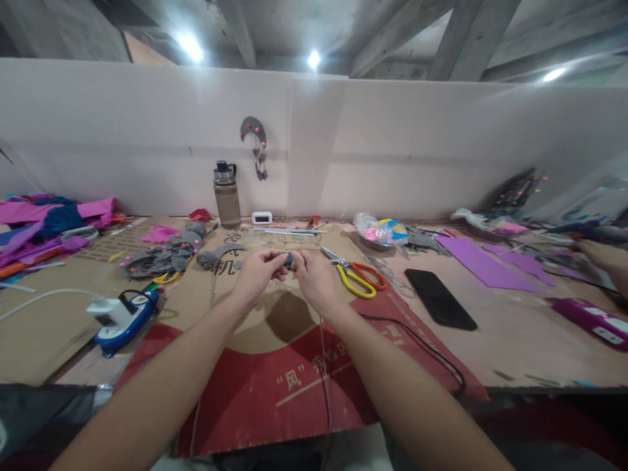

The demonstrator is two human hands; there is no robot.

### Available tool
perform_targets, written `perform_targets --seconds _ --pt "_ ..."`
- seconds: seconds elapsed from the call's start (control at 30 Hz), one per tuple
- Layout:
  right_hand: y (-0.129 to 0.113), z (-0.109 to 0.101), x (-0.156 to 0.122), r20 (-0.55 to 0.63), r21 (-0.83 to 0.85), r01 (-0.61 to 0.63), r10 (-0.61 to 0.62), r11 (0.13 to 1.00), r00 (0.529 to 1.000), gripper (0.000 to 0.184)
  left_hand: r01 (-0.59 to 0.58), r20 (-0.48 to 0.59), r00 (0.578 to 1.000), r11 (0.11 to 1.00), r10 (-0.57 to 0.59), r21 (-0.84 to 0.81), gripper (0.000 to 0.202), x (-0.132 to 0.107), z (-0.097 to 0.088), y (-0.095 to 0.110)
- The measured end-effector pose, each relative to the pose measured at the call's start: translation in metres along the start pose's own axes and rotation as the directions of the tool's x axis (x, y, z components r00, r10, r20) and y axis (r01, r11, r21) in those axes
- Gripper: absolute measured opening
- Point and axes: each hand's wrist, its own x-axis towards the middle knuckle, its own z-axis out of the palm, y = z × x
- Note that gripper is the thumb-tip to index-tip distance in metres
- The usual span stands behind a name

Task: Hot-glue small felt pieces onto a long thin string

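Observation:
My left hand point(258, 273) and my right hand point(314, 275) meet above the cardboard-covered table point(510, 327). Together their fingertips pinch a small dark teal piece point(290, 260); what it is I cannot make out. A thin grey strand hangs from the hands down toward me. Just to the right of my right hand lie yellow and orange scissors point(357, 273). A grey felt crescent point(220, 254) rests left of my left hand.
A water bottle point(227, 194) stands at the back wall. A black phone point(440, 298) lies right of the scissors. A blue and white glue gun point(123, 314) sits at left, with felt scraps point(53, 222) beyond. Another person's arm point(606, 258) reaches in at far right.

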Motion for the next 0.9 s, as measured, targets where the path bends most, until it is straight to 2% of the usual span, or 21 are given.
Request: perform_targets --seconds 0.27,0.53,0.9 --pt "0.008 0.006 0.004 0.032 0.212 -0.054 0.048 0.976 0.998 0.04 -0.009 -0.037 0.999 1.0 0.01 0.026 0.021 0.003 -0.002 -0.003" --pt "0.009 0.014 0.001 0.005 0.394 -0.039 0.041 0.918 0.999 0.016 -0.015 -0.058 0.998 0.999 0.018 0.051 0.021 0.005 -0.006 -0.004" --pt "0.013 0.017 0.003 0.027 0.399 -0.051 0.044 0.916 0.999 0.023 -0.056 -0.027 0.998 0.991 0.06 0.119 0.025 0.005 -0.01 -0.007"
